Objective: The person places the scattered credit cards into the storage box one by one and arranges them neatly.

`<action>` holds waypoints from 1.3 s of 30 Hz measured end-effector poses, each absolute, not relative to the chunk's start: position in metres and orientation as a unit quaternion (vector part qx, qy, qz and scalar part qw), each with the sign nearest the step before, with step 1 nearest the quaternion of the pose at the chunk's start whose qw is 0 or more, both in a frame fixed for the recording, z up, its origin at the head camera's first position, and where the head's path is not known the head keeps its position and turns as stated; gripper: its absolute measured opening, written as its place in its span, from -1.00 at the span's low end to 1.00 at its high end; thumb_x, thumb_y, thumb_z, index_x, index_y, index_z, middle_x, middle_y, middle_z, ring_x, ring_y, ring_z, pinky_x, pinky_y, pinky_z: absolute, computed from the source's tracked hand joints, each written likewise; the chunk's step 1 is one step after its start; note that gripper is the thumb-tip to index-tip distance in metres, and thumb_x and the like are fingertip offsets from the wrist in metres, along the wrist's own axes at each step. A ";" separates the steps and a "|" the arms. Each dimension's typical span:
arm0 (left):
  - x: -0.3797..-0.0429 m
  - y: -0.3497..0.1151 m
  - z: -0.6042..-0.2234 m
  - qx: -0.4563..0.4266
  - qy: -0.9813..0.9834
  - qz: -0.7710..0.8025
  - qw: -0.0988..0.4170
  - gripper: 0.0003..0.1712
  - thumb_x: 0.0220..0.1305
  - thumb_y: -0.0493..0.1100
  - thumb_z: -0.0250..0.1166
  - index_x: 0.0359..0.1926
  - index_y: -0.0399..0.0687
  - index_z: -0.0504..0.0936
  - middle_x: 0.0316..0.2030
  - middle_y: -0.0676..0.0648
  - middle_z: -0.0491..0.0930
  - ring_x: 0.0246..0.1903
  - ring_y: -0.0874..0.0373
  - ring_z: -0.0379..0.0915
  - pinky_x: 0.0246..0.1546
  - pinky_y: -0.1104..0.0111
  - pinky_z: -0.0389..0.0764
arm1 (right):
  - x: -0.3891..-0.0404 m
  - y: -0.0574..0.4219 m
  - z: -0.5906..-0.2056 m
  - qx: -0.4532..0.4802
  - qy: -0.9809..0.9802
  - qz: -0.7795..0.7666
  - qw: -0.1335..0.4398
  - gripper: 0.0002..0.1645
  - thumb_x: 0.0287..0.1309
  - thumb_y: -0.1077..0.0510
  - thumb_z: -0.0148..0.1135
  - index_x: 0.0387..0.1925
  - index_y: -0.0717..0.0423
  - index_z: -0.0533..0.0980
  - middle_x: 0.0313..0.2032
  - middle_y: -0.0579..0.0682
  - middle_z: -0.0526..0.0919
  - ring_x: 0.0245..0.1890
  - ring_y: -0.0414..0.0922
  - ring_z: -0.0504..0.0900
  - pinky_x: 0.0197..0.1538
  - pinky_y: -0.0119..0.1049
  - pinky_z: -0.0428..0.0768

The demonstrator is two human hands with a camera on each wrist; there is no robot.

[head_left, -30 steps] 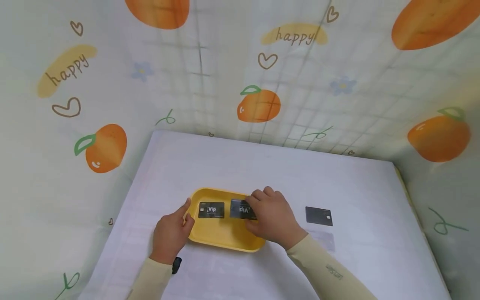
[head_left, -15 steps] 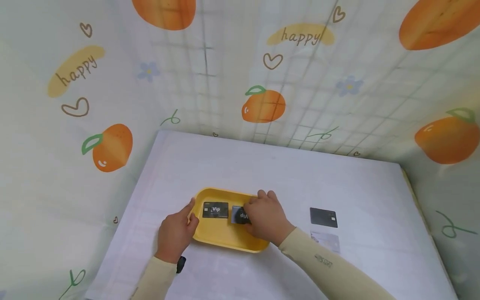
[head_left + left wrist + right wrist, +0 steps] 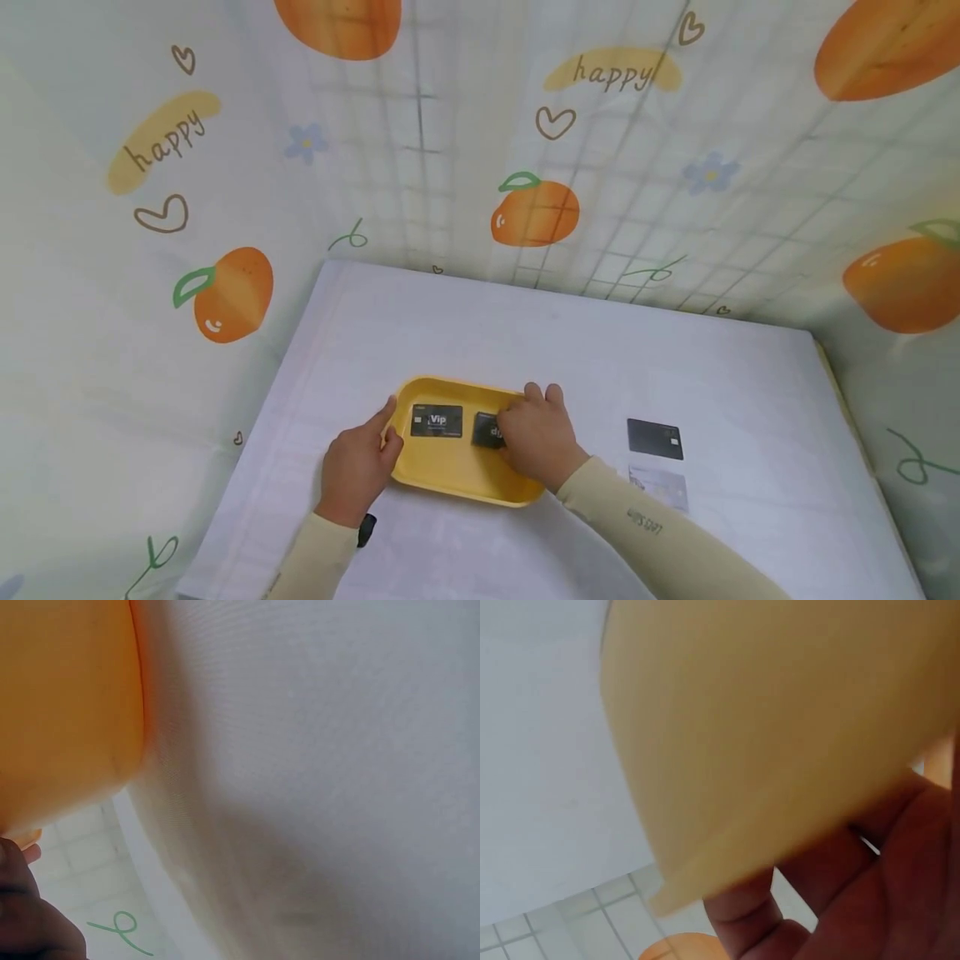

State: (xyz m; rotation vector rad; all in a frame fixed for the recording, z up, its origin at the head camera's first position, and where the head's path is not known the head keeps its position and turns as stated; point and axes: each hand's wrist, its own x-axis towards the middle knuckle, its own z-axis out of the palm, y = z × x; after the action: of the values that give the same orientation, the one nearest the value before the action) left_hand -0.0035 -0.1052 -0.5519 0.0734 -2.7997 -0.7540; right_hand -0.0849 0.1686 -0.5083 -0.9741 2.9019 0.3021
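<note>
A yellow tray [image 3: 442, 475] stands on the white tabletop. My left hand [image 3: 354, 467] holds its left side, index finger and thumb at the rim. Inside the tray, on the left, lies a black card [image 3: 437, 430] printed "Vip", face up. To its right is a second black card [image 3: 486, 430], its lettering upside down and its right part hidden under my right hand [image 3: 543, 437]. That hand reaches over the tray's right end and pinches this card, other fingers at the far rim. In the right wrist view, the tray's outer wall [image 3: 742, 750] hides the fingertips and card.
Right of the tray lie a black card [image 3: 655, 438] with a chip and, nearer, a pale card [image 3: 660, 487] partly behind the right sleeve [image 3: 645, 525]. Walls of printed cloth [image 3: 420, 200] with oranges stand behind and at both sides of the table.
My right hand has lowered into the tray with the second card, which now sits slightly nearer and shows less of itself. The left hand keeps its place at the rim. The view shifts slightly.
</note>
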 end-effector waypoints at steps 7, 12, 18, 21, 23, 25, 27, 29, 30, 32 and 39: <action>-0.003 -0.104 -0.552 0.020 -0.955 -0.267 0.126 -0.41 0.38 -0.17 0.39 0.42 0.00 0.59 -0.78 0.19 0.12 -0.79 0.27 0.05 -0.70 0.40 0.17 | -0.084 0.169 -0.510 -0.311 0.945 0.097 0.022 -0.74 -0.01 -0.12 0.58 -0.45 -0.10 0.68 -0.47 -0.11 0.66 -0.34 0.01 0.28 -0.22 0.01 0.19; -0.004 -0.105 -0.555 0.022 -0.956 -0.266 0.124 -0.41 0.39 -0.16 0.38 0.43 0.02 0.58 -0.78 0.20 0.13 -0.78 0.29 0.05 -0.70 0.41 0.18 | -0.083 0.168 -0.509 -0.312 0.945 0.094 0.017 -0.73 -0.01 -0.13 0.59 -0.45 -0.11 0.69 -0.47 -0.12 0.67 -0.34 0.01 0.28 -0.23 0.00 0.18; -0.004 -0.106 -0.556 0.022 -0.956 -0.267 0.123 -0.40 0.40 -0.15 0.37 0.44 0.03 0.57 -0.78 0.19 0.14 -0.78 0.28 0.06 -0.69 0.41 0.19 | -0.081 0.169 -0.508 -0.316 0.944 0.089 0.015 -0.68 -0.02 -0.17 0.62 -0.39 -0.08 0.71 -0.44 -0.10 0.69 -0.32 0.02 0.27 -0.24 -0.02 0.16; -0.004 -0.106 -0.555 0.021 -0.955 -0.271 0.122 -0.40 0.40 -0.16 0.37 0.44 0.02 0.57 -0.78 0.19 0.14 -0.78 0.28 0.06 -0.70 0.41 0.19 | -0.080 0.168 -0.507 -0.316 0.945 0.088 0.017 -0.67 -0.01 -0.17 0.62 -0.37 -0.08 0.72 -0.44 -0.10 0.68 -0.33 0.01 0.26 -0.24 -0.02 0.16; -0.004 -0.105 -0.553 0.022 -0.953 -0.277 0.120 -0.40 0.40 -0.17 0.37 0.43 0.02 0.57 -0.78 0.19 0.15 -0.78 0.28 0.07 -0.70 0.40 0.20 | -0.081 0.168 -0.506 -0.312 0.946 0.088 0.025 -0.67 0.01 -0.18 0.61 -0.34 -0.08 0.73 -0.43 -0.11 0.68 -0.33 0.01 0.27 -0.24 -0.02 0.18; -0.005 -0.103 -0.551 0.022 -0.952 -0.282 0.117 -0.41 0.40 -0.17 0.37 0.44 0.01 0.57 -0.78 0.19 0.15 -0.78 0.28 0.07 -0.69 0.40 0.20 | -0.081 0.169 -0.504 -0.302 0.949 0.081 0.036 -0.65 0.04 -0.20 0.59 -0.30 -0.07 0.73 -0.40 -0.12 0.68 -0.32 0.00 0.27 -0.23 -0.02 0.19; -0.007 -0.101 -0.549 0.020 -0.951 -0.288 0.114 -0.41 0.41 -0.18 0.36 0.44 0.00 0.57 -0.78 0.18 0.16 -0.77 0.27 0.09 -0.68 0.40 0.21 | -0.082 0.171 -0.501 -0.286 0.955 0.069 0.046 -0.62 0.09 -0.23 0.55 -0.25 -0.07 0.73 -0.37 -0.14 0.69 -0.33 -0.01 0.29 -0.23 -0.03 0.21; -0.009 -0.099 -0.547 0.018 -0.951 -0.289 0.112 -0.41 0.42 -0.18 0.35 0.44 -0.01 0.56 -0.78 0.18 0.17 -0.77 0.27 0.09 -0.67 0.40 0.21 | -0.081 0.174 -0.496 -0.270 0.960 0.050 0.047 -0.60 0.13 -0.25 0.52 -0.22 -0.06 0.71 -0.34 -0.14 0.69 -0.34 -0.02 0.30 -0.23 -0.04 0.22; -0.009 -0.099 -0.547 0.017 -0.951 -0.288 0.112 -0.41 0.42 -0.19 0.35 0.44 -0.01 0.56 -0.78 0.18 0.17 -0.77 0.27 0.09 -0.67 0.40 0.21 | -0.081 0.176 -0.493 -0.262 0.963 0.038 0.047 -0.61 0.15 -0.25 0.51 -0.21 -0.07 0.70 -0.34 -0.15 0.69 -0.35 -0.03 0.30 -0.23 -0.05 0.21; -0.009 -0.099 -0.547 0.018 -0.951 -0.286 0.113 -0.41 0.41 -0.19 0.35 0.44 0.00 0.56 -0.78 0.17 0.17 -0.77 0.26 0.09 -0.67 0.40 0.21 | -0.080 0.181 -0.486 -0.254 0.966 0.018 0.035 -0.64 0.18 -0.23 0.48 -0.20 -0.09 0.69 -0.34 -0.17 0.68 -0.36 -0.05 0.30 -0.24 -0.06 0.21; -0.002 -0.100 -0.548 0.037 -0.951 -0.289 0.100 -0.39 0.42 -0.18 0.32 0.46 0.04 0.54 -0.79 0.17 0.17 -0.76 0.25 0.09 -0.67 0.40 0.20 | -0.066 0.210 -0.462 -0.255 0.965 -0.053 -0.026 -0.51 0.17 -0.16 0.49 0.08 -0.07 0.71 -0.12 -0.13 0.77 -0.19 -0.05 0.50 -0.10 -0.07 0.41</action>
State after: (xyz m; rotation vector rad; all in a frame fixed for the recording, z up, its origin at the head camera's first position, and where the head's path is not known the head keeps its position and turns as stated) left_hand -0.0023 -0.0996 -0.5482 0.1083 -2.8119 -0.8551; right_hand -0.0661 0.2100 -0.4622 -0.8149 3.0838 -0.1681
